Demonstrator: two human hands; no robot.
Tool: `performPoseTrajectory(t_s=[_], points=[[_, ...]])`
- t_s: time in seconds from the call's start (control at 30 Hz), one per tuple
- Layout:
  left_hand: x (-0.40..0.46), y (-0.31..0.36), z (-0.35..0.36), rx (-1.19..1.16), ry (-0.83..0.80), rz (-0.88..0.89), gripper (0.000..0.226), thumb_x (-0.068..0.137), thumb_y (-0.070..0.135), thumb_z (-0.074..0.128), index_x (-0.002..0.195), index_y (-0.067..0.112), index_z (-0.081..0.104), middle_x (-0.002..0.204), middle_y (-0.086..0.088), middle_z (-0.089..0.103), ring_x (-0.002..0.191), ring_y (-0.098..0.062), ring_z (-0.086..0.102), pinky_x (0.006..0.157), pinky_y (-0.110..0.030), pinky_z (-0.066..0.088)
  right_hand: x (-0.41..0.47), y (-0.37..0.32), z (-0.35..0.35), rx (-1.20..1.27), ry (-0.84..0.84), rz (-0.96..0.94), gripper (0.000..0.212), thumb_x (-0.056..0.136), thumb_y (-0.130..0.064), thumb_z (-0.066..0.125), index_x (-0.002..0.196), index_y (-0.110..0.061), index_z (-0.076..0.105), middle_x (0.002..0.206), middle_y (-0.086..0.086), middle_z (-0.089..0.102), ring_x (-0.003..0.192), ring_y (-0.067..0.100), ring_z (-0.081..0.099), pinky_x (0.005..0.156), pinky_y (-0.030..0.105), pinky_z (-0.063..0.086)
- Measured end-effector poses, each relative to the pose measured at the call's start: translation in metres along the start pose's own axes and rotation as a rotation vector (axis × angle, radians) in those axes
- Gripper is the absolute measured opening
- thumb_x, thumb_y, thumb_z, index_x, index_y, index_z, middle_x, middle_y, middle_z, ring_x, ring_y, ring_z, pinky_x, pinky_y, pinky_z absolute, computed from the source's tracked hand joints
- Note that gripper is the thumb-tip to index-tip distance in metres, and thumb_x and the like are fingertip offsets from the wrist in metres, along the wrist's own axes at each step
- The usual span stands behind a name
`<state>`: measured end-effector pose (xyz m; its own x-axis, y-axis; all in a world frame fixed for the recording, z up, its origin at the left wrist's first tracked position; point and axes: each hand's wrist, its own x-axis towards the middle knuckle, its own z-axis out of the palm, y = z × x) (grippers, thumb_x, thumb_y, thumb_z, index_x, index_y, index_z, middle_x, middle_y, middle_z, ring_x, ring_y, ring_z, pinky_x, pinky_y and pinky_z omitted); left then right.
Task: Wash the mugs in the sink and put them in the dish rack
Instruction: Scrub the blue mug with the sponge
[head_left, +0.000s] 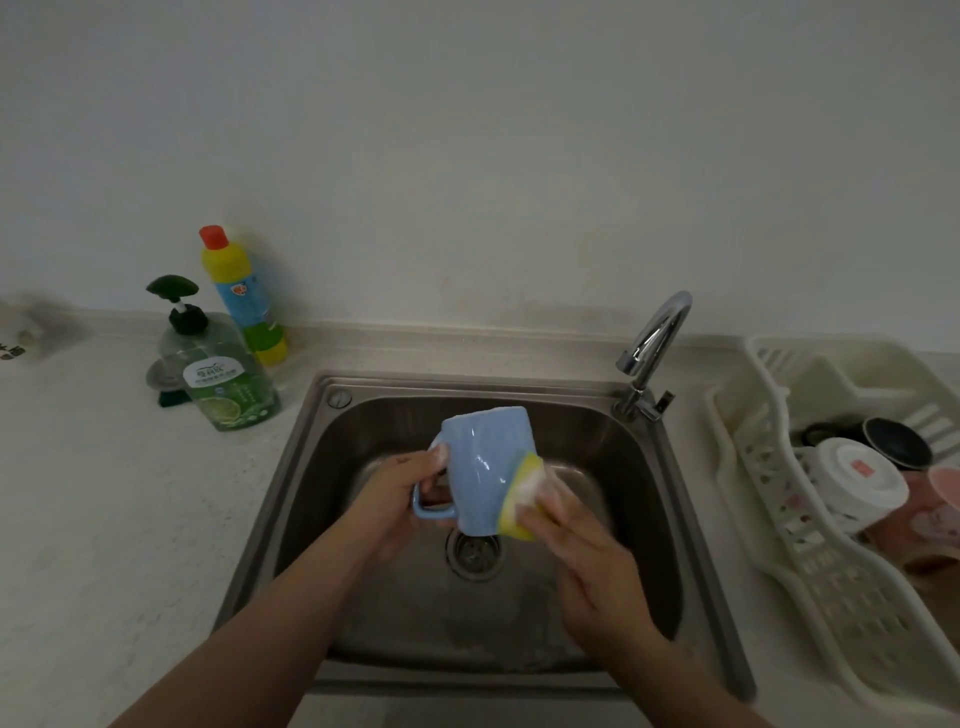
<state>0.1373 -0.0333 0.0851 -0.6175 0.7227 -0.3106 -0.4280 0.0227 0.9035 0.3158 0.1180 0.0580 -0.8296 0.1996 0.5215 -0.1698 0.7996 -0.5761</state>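
Over the sink (322, 467) at the worktop's middle, the left hand (400, 499) pinches the blue mug (483, 462) by its handle while the right hand (582, 545) presses a soapy sponge (522, 493) against it; that slippery grip could drop it.

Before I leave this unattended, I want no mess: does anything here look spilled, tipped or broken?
Nothing stands out. The left hand holds the blue mug by its handle over the sink, and the right hand presses a soapy sponge to it. The faucet shows no running water.
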Motion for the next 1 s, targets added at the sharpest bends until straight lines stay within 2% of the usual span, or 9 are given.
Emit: performPoseTrajectory(t_s=[0.07,0.13,0.23,0.4,0.57,0.67,0.8,0.9,1.0], points=[[0.000,-0.001,-0.003,-0.017,0.017,0.008,0.033,0.088,0.034,0.062,0.062,0.019,0.073,0.089,-0.012,0.072,0.087,-0.025,0.070,0.066,-0.030,0.057,0.002,0.004,-0.002,0.014,0.023,0.003,0.048,0.094,-0.013,0.043,0.139,-0.032,0.045,0.150,-0.019,0.037,0.138,0.008,0.039,0.110,0.034,0.037],[0.001,-0.002,-0.004,-0.012,-0.001,0.000,0.023,0.082,0.034,0.060,0.072,0.019,0.073,0.098,-0.017,0.070,0.093,-0.029,0.069,0.069,-0.032,0.058,0.034,0.006,-0.004,0.037,0.081,0.092,0.044,0.097,-0.019,0.045,0.135,-0.039,0.048,0.147,-0.015,0.044,0.134,0.008,0.044,0.105,0.039,0.045],[0.004,-0.002,-0.006,-0.051,-0.020,0.014,0.045,0.084,0.034,0.057,0.113,0.000,0.064,0.105,-0.021,0.067,0.093,-0.028,0.069,0.072,-0.034,0.058,0.041,-0.006,-0.006,0.087,0.082,0.089,0.039,0.096,-0.018,0.045,0.134,-0.027,0.051,0.149,-0.003,0.042,0.136,0.012,0.042,0.108,0.035,0.042],[-0.002,0.001,-0.005,0.040,-0.023,0.020,0.024,0.086,0.031,0.061,0.076,0.011,0.069,0.088,-0.012,0.071,0.083,-0.021,0.071,0.067,-0.029,0.057,0.031,0.006,-0.014,0.108,0.029,0.102,0.044,0.094,-0.017,0.044,0.137,-0.030,0.046,0.145,0.000,0.046,0.137,0.009,0.041,0.109,0.033,0.038],[-0.005,0.001,-0.002,0.045,-0.015,0.018,0.060,0.082,0.041,0.068,0.119,-0.005,0.060,0.108,-0.019,0.070,0.097,-0.029,0.070,0.076,-0.035,0.058,0.047,-0.001,-0.010,0.025,0.036,0.048,0.036,0.102,-0.028,0.040,0.137,-0.024,0.048,0.149,0.003,0.042,0.139,0.014,0.038,0.113,0.026,0.033],[-0.008,0.001,-0.007,-0.011,0.000,0.027,0.055,0.085,0.039,0.065,0.121,-0.003,0.060,0.109,-0.019,0.070,0.097,-0.029,0.069,0.077,-0.036,0.058,0.009,0.001,-0.009,0.023,0.007,-0.038,0.038,0.098,-0.018,0.042,0.136,-0.020,0.048,0.148,-0.002,0.040,0.139,0.014,0.038,0.112,0.030,0.035],[-0.008,0.004,-0.003,-0.065,-0.034,0.017,0.045,0.090,0.035,0.060,0.118,0.000,0.059,0.099,-0.012,0.072,0.092,-0.025,0.070,0.070,-0.035,0.058,0.062,-0.008,-0.012,0.129,0.122,0.126,0.040,0.095,-0.018,0.046,0.135,-0.022,0.048,0.145,-0.002,0.043,0.136,0.000,0.037,0.109,0.019,0.035],[-0.009,0.008,0.000,-0.106,-0.047,0.014,0.035,0.094,0.033,0.055,0.114,0.005,0.059,0.086,-0.002,0.072,0.083,-0.017,0.070,0.066,-0.033,0.058,0.043,-0.017,-0.010,0.073,0.100,-0.001,0.036,0.096,-0.014,0.045,0.132,-0.018,0.052,0.149,-0.002,0.041,0.139,0.012,0.038,0.111,0.024,0.034],[-0.010,0.010,-0.007,-0.089,-0.026,0.003,0.039,0.093,0.035,0.059,0.115,0.003,0.061,0.099,-0.011,0.072,0.092,-0.023,0.070,0.069,-0.035,0.059,0.015,-0.013,-0.011,-0.010,0.006,-0.089,0.046,0.091,-0.008,0.045,0.134,-0.023,0.050,0.153,-0.013,0.034,0.141,0.016,0.035,0.113,0.030,0.033]])
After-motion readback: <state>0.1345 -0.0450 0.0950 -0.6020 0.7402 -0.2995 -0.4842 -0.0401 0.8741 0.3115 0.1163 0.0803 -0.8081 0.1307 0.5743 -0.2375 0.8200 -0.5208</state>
